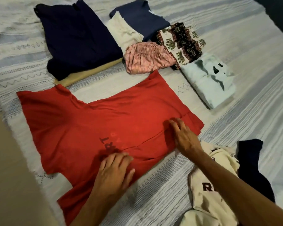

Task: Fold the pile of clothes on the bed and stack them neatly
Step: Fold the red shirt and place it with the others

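Red T-shirt [91,121] lies spread on the bed [235,121], near side. Left hand [115,170] and right hand [183,136] press flat on it, fingers relaxed, smoothing one folded side. Next, I judge, the left side must fold inward.

A bedroom in a home. Nearly the whole view is taken up by a bed [235,38] covered with a pale, white-and-grey woven bedspread [260,103] that has stitched zigzag and diamond bands. Household laundry lies on it: a red T-shirt [88,124] spread flat, folded dark blue garments [78,38], a folded pale collared shirt [207,82], a patterned cloth with elephants [180,41], a pink garment [145,59], and a loose heap of cream clothing [204,198] at the near edge. Two bare hands rest on the red T-shirt. A plain beige surface [10,168], blurred, runs along the left side.
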A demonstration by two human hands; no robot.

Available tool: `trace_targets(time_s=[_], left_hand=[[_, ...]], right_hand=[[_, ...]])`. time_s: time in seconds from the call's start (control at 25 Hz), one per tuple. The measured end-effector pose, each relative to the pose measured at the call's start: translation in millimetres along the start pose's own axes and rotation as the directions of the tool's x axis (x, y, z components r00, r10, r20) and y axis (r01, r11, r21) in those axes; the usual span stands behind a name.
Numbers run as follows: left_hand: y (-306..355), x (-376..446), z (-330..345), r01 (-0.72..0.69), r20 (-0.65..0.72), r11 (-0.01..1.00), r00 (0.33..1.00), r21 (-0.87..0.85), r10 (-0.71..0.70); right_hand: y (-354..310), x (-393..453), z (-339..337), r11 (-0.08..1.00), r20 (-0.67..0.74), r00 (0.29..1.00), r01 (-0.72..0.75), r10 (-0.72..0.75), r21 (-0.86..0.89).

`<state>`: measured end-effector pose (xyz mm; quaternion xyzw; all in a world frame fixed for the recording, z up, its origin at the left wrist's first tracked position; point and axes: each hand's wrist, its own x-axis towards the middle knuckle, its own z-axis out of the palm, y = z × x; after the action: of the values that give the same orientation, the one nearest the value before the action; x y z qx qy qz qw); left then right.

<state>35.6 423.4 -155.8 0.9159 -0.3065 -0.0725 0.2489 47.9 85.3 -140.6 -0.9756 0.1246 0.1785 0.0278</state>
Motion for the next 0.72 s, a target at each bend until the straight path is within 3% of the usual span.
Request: trace_targets(time_s=[0.08,0.2,0.32,0.52,0.64,0.72], left_hand=[[-3,40,-6,0.138,0.040,0.989,0.989,0.055,-0.140],[-14,79,-5,0.312,0.286,0.944,0.899,0.109,-0.331],[-33,85,3,0.366,0.388,0.931,0.855,0.018,-0.343],[-60,71,1,0.435,0.332,0.841,0.884,-0.322,-0.330],[-51,67,2,0.369,0.271,0.893,0.915,-0.256,-0.300],[-37,70,5,0.324,0.271,0.926,0.925,-0.194,-0.267]], right_hand=[[22,29,-18,0.984,0.060,0.996,0.074,-0.065,-0.164],[35,60,-39,0.912,0.185,0.968,0.225,-0.170,-0.342],[39,75,-51,0.838,0.231,0.938,0.337,-0.259,-0.429],[66,80,-49,0.948,-0.042,0.979,0.183,-0.200,-0.260],[80,78,-44,0.970,0.052,0.985,0.168,-0.162,-0.173],[89,84,-47,0.994,0.140,0.988,0.073,-0.061,-0.085]])
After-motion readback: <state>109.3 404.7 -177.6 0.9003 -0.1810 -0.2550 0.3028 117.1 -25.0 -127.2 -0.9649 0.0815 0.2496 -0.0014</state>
